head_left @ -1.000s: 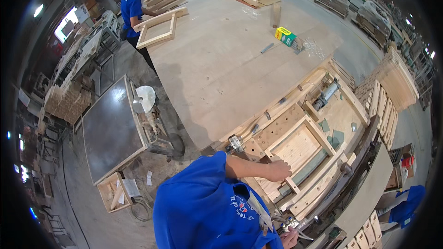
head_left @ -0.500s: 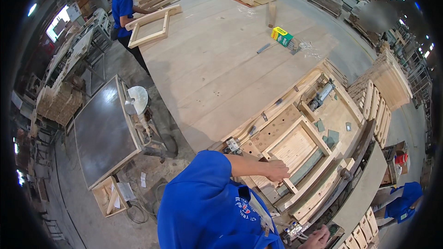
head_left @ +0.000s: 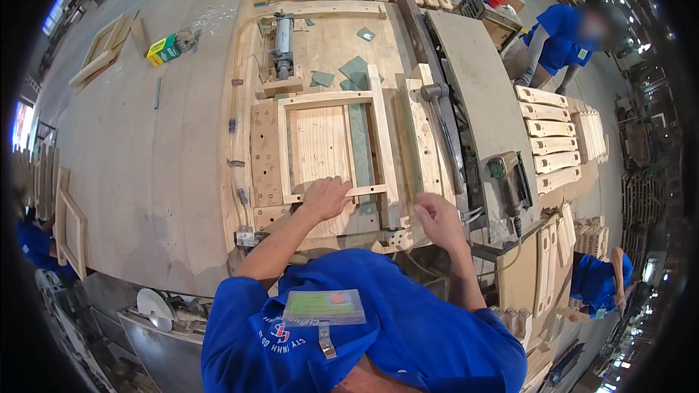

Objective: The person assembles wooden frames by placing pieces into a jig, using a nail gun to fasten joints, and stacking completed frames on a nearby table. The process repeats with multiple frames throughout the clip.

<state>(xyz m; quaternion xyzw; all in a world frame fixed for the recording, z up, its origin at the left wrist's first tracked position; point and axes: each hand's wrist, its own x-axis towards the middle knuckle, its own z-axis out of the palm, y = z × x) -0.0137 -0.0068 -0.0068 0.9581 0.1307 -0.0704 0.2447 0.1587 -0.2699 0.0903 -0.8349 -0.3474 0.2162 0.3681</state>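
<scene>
A light wooden frame (head_left: 378,142) lies in a wooden jig (head_left: 266,156) in front of me. My left hand (head_left: 328,198) rests over its near rail, with the fingers bent around the wood. Just right of the frame's near corner, my right hand (head_left: 439,220) hovers with its fingers curled in. Anything within those fingers is hidden. By that hand is a thick wooden bar (head_left: 429,142) along the jig's right side. A pneumatic cylinder (head_left: 283,44) is mounted at the jig's far left. Green scraps (head_left: 354,69) lie beyond the frame.
A hammer (head_left: 435,92) lies along the jig's right side. Farther right are a nail gun (head_left: 510,178) and stacked slotted slats (head_left: 550,142). A green and yellow box (head_left: 166,49) sits on the left tabletop (head_left: 116,153). Co-workers in blue are at both sides.
My view has turned right, bringing the jig to the centre. The right hand has come up from the fittings at the jig's near side to beside the frame. The left hand stays on the frame.
</scene>
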